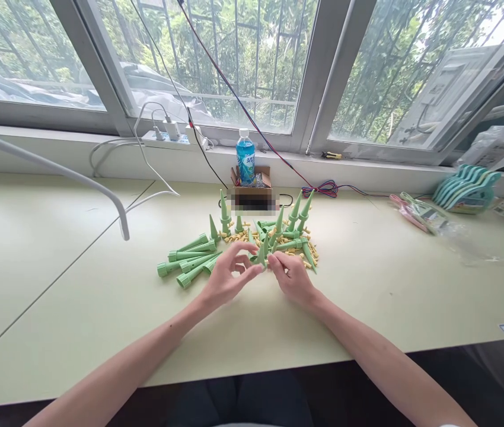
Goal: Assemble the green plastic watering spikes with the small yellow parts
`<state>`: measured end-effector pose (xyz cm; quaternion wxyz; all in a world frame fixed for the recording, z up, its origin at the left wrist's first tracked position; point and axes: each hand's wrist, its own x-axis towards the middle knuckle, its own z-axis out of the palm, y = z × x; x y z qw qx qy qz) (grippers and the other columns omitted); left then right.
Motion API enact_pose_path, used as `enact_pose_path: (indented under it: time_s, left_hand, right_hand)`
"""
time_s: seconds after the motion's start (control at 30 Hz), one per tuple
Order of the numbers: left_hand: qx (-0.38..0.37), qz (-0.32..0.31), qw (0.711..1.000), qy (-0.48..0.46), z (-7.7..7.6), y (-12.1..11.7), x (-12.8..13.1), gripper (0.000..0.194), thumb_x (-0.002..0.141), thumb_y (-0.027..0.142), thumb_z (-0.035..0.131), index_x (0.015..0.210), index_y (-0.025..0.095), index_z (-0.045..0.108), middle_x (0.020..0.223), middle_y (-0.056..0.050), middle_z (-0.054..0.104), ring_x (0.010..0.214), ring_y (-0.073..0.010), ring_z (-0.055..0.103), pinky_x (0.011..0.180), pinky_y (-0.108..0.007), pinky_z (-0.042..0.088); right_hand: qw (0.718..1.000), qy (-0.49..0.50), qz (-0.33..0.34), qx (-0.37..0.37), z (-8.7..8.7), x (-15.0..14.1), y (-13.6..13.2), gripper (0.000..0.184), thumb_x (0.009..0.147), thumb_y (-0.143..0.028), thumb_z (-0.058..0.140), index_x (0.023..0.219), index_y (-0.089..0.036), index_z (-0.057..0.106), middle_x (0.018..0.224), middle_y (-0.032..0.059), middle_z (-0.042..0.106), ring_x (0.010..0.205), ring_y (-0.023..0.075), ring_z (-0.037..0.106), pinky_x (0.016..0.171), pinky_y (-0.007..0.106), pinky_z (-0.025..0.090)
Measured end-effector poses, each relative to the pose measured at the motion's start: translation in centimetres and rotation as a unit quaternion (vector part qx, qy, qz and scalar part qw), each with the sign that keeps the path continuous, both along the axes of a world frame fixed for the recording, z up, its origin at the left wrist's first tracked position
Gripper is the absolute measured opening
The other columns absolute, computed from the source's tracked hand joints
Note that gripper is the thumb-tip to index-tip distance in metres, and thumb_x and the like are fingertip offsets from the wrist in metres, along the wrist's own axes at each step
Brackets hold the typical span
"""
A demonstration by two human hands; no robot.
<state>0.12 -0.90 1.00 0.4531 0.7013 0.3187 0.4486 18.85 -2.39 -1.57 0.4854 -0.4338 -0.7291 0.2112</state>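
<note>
Beneath barred windows [216, 53], a left hand [233, 270] curves half-open at a green spike [261, 256] above the table [367, 284], its grip unclear; the right hand [291, 274] pinches closed, contents hidden. Likely light, stiff plastic, the spike suits holding at its wider end.

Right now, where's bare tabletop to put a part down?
Right: table between the yellow pieces and pink-handled tool. Left: between the table seam and the flat-lying green spikes. Crowded: around the left hand and right hand, amid spikes and yellow pieces; box and bottle stand behind.
</note>
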Motion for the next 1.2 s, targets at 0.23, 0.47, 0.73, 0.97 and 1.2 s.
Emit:
enact_pose_path:
  time_s: [0.23, 0.47, 0.73, 0.97, 1.2]
  left_hand:
    - [-0.154, -0.023, 0.988, 0.014, 0.4, 0.6, -0.2, 0.062, 0.092, 0.059, 0.053, 0.052, 0.013, 0.054, 0.049, 0.000, 0.049, 0.042, -0.0067, 0.044, 0.045, -0.021, 0.035]
    - [-0.269, -0.098, 0.958, 0.008, -0.1, 0.9, 0.0, 0.058, 0.081, 0.066, 0.064, 0.064, 0.011, 0.065, 0.060, -0.003, 0.059, 0.044, -0.0066, 0.046, 0.038, -0.018, 0.029]
    - [-0.264, -0.125, 0.956, 0.005, -0.2, 1.0, -0.3, 0.040, 0.083, 0.052, 0.069, 0.074, 0.014, 0.059, 0.054, 0.001, 0.053, 0.045, -0.0080, 0.046, 0.041, -0.018, 0.034]
    - [-0.187, -0.102, 0.976, 0.038, -0.3, 0.7, -0.2, 0.031, 0.078, 0.039, 0.077, 0.083, 0.017, 0.057, 0.061, 0.005, 0.050, 0.050, -0.0080, 0.046, 0.043, -0.018, 0.035]
    - [-0.046, -0.057, 0.995, 0.064, -0.4, 0.5, -0.2, 0.026, 0.079, 0.033, 0.076, 0.096, 0.019, 0.061, 0.081, 0.003, 0.051, 0.061, -0.0075, 0.052, 0.053, -0.019, 0.046]
  right_hand:
    - [0.999, 0.020, -0.004, 0.031, 0.3, 0.1, -0.1, 0.036, 0.103, -0.034, 0.042, 0.072, -0.019, 0.050, 0.058, -0.0041, 0.044, 0.051, 0.0097, 0.038, 0.051, 0.023, 0.031]
    - [0.999, 0.010, 0.026, 0.036, 0.2, 0.2, 0.0, 0.030, 0.102, -0.030, 0.045, 0.077, -0.018, 0.054, 0.061, -0.0036, 0.047, 0.053, 0.0097, 0.039, 0.053, 0.022, 0.032]
    - [0.999, 0.000, 0.040, 0.028, 0.3, 0.5, 0.2, 0.029, 0.103, -0.031, 0.044, 0.078, -0.019, 0.052, 0.061, -0.0047, 0.040, 0.053, 0.0099, 0.035, 0.052, 0.023, 0.030]
    - [0.998, 0.025, 0.043, -0.031, 0.3, 0.5, 0.0, 0.041, 0.104, -0.036, 0.040, 0.065, -0.021, 0.038, 0.054, -0.0048, 0.037, 0.047, 0.0096, 0.032, 0.048, 0.025, 0.025]
    - [0.994, 0.057, 0.062, -0.065, 0.5, 0.3, -0.2, 0.044, 0.104, -0.039, 0.038, 0.064, -0.020, 0.040, 0.054, -0.0032, 0.043, 0.045, 0.0094, 0.036, 0.046, 0.025, 0.028]
